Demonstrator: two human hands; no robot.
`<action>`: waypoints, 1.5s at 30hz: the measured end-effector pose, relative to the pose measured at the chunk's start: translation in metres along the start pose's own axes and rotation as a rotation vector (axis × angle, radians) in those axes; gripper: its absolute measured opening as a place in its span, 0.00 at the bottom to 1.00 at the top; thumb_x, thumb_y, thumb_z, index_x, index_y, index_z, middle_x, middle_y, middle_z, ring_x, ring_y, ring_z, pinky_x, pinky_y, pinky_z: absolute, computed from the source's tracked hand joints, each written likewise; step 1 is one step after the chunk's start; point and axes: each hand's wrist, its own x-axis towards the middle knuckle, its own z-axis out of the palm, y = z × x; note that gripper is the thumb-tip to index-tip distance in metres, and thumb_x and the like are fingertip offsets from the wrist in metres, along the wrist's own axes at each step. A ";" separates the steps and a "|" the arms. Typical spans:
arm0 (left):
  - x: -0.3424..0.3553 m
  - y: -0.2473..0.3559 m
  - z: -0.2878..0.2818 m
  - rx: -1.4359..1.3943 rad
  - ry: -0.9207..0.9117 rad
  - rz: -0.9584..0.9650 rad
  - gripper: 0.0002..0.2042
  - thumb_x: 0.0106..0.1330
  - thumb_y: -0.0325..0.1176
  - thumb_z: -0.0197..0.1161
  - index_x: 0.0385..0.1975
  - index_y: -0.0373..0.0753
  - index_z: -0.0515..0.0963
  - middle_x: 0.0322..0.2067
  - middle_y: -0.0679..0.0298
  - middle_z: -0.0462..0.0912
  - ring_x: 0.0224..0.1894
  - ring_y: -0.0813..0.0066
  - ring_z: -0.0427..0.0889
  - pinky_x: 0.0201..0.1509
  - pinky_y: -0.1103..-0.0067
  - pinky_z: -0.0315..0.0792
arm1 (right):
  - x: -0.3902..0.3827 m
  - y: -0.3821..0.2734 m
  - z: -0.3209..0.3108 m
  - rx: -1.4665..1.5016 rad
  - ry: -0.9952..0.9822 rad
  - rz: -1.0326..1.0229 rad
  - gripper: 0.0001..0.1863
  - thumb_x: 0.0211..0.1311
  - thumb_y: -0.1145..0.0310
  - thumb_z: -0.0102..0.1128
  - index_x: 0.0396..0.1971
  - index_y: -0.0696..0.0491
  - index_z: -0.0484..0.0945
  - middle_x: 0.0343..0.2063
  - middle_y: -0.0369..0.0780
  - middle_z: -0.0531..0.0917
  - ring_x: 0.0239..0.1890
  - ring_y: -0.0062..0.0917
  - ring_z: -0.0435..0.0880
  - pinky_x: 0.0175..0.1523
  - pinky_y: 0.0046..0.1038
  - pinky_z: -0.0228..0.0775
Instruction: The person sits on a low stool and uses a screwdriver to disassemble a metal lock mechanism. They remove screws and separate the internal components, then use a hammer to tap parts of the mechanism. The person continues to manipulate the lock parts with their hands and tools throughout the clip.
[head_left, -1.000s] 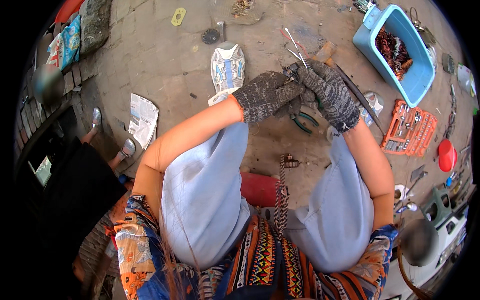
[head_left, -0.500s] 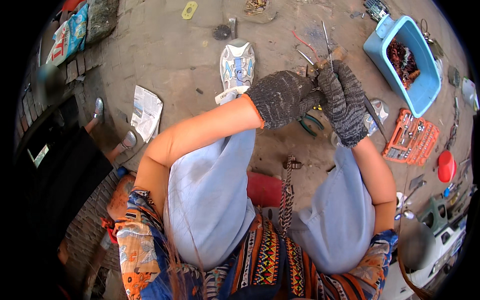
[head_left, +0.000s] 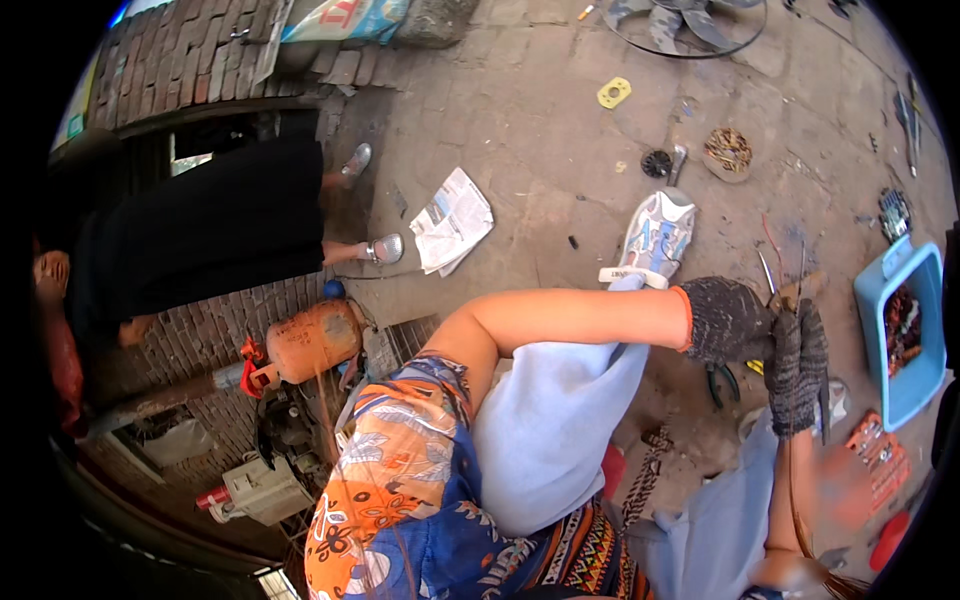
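Left hand [head_left: 728,320] and right hand [head_left: 797,368] hide wires [head_left: 770,262] (gloved)

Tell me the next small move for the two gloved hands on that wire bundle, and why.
Probably keep the left hand clamped and shift the right hand a little up the thin wires. Both gloved hands meet at one spot, the loose wire ends fan out above them, and the green-handled pliers lie unused on the ground below, so a firmer grip near the ends looks sensible first.
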 end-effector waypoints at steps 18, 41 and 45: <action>0.000 0.011 0.012 0.159 0.202 0.050 0.08 0.56 0.35 0.58 0.33 0.41 0.78 0.29 0.59 0.78 0.29 0.60 0.78 0.29 0.68 0.72 | -0.010 -0.022 0.003 -0.894 0.255 -0.789 0.33 0.36 0.80 0.66 0.51 0.56 0.69 0.48 0.52 0.73 0.49 0.45 0.74 0.52 0.39 0.68; 0.002 -0.009 0.015 0.082 0.308 0.184 0.13 0.59 0.27 0.55 0.44 0.43 0.76 0.39 0.60 0.80 0.40 0.61 0.79 0.39 0.72 0.75 | 0.004 -0.008 -0.018 -0.352 -0.075 -0.191 0.19 0.58 0.77 0.50 0.51 0.57 0.70 0.52 0.46 0.72 0.56 0.39 0.69 0.62 0.37 0.58; 0.005 -0.012 0.007 -0.206 0.310 0.220 0.13 0.62 0.30 0.55 0.46 0.39 0.75 0.35 0.60 0.80 0.37 0.68 0.80 0.38 0.76 0.75 | -0.003 -0.023 -0.019 0.031 -0.041 -0.172 0.16 0.59 0.73 0.53 0.48 0.57 0.72 0.44 0.43 0.77 0.48 0.32 0.75 0.55 0.32 0.65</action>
